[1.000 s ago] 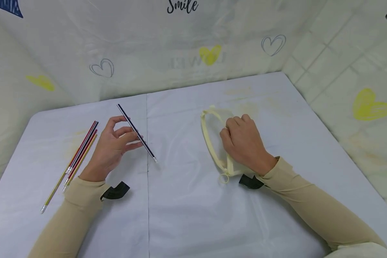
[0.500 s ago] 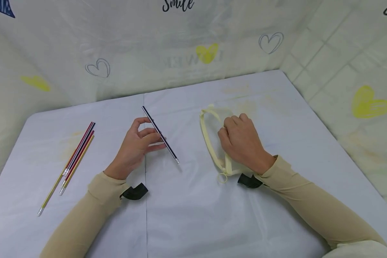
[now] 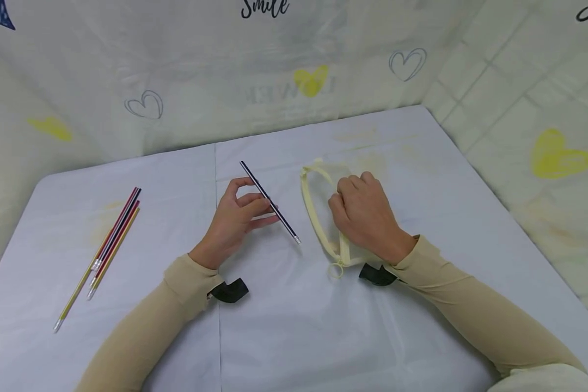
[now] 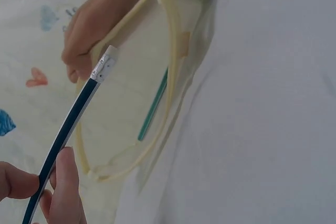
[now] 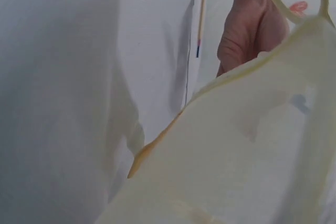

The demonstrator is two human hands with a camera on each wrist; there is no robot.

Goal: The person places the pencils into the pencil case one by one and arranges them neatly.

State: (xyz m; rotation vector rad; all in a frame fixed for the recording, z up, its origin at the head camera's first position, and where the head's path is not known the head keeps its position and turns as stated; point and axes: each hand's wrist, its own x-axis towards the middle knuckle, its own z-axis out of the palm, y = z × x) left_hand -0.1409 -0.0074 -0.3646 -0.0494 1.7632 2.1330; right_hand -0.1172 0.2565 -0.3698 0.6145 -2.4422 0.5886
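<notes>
My left hand [image 3: 235,218] pinches a dark blue and white striped pencil [image 3: 270,202] between thumb and fingers. Its eraser end slants down toward the right, and in the left wrist view this pencil [image 4: 71,116] overlaps the mouth of a pouch. The translucent pouch [image 5: 236,145] has a cream zipper edge [image 3: 313,215] and stands unzipped, with a ring pull [image 3: 335,270] at its near end. My right hand [image 3: 365,209] grips the pouch's right edge with curled fingers and holds the mouth apart. Inside the pouch lies a green pencil [image 4: 153,106].
Several striped pencils in red, dark and yellow [image 3: 115,239] lie together on the white-covered table [image 3: 284,332] at the left. One yellow pencil [image 3: 73,298] sticks out nearer the front. A pale printed curtain [image 3: 201,65] hangs behind the table's far edge.
My left hand has moved right with the striped pencil, away from the pencils on the table and close to the pouch. My right hand keeps its grip in place.
</notes>
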